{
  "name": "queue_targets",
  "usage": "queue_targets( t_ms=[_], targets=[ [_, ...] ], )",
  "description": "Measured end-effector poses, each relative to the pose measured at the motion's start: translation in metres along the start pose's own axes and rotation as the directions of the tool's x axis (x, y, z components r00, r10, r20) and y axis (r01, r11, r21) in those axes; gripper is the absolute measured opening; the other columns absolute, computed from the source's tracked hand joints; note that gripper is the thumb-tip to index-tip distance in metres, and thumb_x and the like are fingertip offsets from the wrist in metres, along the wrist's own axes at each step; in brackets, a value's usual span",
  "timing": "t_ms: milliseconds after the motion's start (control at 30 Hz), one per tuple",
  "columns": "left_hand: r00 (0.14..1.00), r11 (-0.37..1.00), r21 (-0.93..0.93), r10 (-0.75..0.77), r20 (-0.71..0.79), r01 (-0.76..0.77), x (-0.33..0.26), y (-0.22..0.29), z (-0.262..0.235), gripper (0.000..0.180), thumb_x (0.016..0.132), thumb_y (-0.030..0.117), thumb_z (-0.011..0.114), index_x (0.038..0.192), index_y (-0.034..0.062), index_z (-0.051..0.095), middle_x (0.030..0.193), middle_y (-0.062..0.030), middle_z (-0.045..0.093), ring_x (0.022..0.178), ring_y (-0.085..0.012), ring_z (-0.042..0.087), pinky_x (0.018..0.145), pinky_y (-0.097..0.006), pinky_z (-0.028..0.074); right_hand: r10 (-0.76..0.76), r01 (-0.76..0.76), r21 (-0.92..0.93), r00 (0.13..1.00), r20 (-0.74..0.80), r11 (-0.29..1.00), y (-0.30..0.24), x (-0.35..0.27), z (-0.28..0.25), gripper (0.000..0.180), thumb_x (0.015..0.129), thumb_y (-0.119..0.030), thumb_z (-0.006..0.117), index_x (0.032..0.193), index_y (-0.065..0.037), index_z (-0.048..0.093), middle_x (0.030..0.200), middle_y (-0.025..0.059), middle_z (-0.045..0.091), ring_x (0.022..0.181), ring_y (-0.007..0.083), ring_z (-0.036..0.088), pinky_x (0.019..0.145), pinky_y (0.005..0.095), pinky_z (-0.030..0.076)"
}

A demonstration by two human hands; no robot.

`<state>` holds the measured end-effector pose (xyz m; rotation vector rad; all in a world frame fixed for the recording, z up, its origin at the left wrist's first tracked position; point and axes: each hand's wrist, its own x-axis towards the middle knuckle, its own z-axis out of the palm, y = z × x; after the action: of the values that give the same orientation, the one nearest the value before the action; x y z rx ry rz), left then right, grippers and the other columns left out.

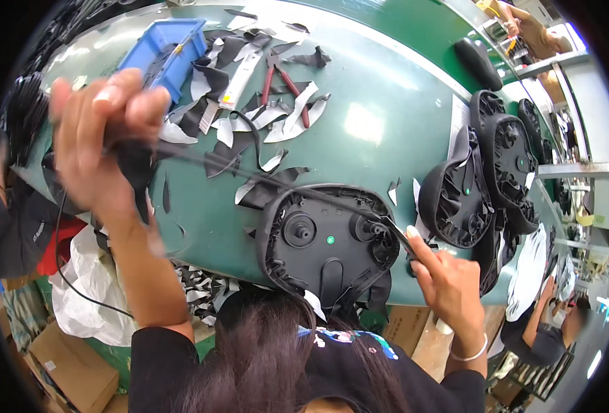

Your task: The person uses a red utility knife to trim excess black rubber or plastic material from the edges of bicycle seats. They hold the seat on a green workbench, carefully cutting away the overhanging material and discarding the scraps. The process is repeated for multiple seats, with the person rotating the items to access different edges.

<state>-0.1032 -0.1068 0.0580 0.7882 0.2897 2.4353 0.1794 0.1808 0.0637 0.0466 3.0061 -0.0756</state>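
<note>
A black seat [328, 251] lies upside down at the table's near edge, its plastic base facing up with two round posts and a small green sticker. My left hand [105, 138], blurred by motion, is raised to the left with its fingers curled round a dark strip [249, 172]. That strip stretches taut and slanting down to the seat's right rim. There my right hand [452, 289] grips a slim dark tool [402, 241], whose tip meets the rim near the strip's end. Whether the tip is a blade, I cannot make out.
Black and white offcuts [297, 117] litter the green table [359, 162] around red-handled pliers [268, 79] and a blue bin [180, 51]. More black seats [459, 193] crowd the right side. Other people [549, 330] work at right and left. A white bag [87, 296] stands lower left.
</note>
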Motion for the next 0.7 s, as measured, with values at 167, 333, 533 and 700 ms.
queue_targets(
  t_ms=[167, 333, 533, 700],
  targets=[
    [0.745, -0.295, 0.914, -0.667, 0.011, -0.278, 0.011, -0.099, -0.013, 0.03, 0.085, 0.03, 0.063, 0.08, 0.0007, 0.06, 0.073, -0.0051, 0.059, 0.086, -0.0203, 0.056, 0.072, -0.036, 0.043, 0.046, -0.046, 0.014, 0.998, 0.041, 0.999, -0.007, 0.014, -0.012, 0.049, 0.082, -0.016, 0.064, 0.13, -0.017, 0.054, 0.059, 0.0075, 0.051, 0.048, 0.0241, 0.052, 0.047, 0.0358, 0.037],
    [0.817, 0.522, 0.846, -0.531, 0.225, 0.107, 0.02, -0.165, -0.01, 0.022, 0.089, 0.019, 0.058, 0.08, 0.0, 0.055, 0.077, -0.0089, 0.062, 0.074, -0.0218, 0.057, 0.072, -0.034, 0.047, -0.007, 0.008, 0.068, 1.0, -0.009, 0.998, 0.007, 0.009, -0.001, 0.05, 0.084, -0.018, 0.063, 0.132, -0.018, 0.051, 0.058, 0.0075, 0.051, 0.046, 0.0248, 0.052, 0.044, 0.037, 0.038],
    [0.95, 0.935, 0.352, 0.077, -0.304, 0.037, 0.061, -0.142, 0.026, 0.026, 0.095, 0.02, 0.048, 0.073, 0.0045, 0.048, 0.059, -0.0027, 0.046, 0.05, -0.0127, 0.042, 0.046, -0.028, 0.032, 0.263, -0.21, 0.402, 0.961, -0.082, 0.891, -0.029, -0.043, 0.038, 0.053, 0.086, -0.017, 0.062, 0.136, -0.012, 0.045, 0.071, 0.0152, 0.063, 0.053, 0.0286, 0.061, 0.047, 0.0383, 0.044],
    [0.592, 0.552, 0.742, 0.762, -0.263, -0.381, 0.05, -0.12, 0.072, 0.035, 0.093, 0.022, 0.049, 0.066, 0.0091, 0.03, 0.061, 0.001, 0.028, 0.05, -0.0109, 0.023, 0.046, -0.027, 0.021, 0.51, -0.469, 0.878, 0.781, 0.361, 0.095, -0.073, -0.071, 0.05, 0.059, 0.094, -0.012, 0.053, 0.145, -0.008, 0.025, 0.089, 0.0115, 0.065, 0.054, 0.0132, 0.059, 0.048, 0.0281, 0.047]
  ],
)
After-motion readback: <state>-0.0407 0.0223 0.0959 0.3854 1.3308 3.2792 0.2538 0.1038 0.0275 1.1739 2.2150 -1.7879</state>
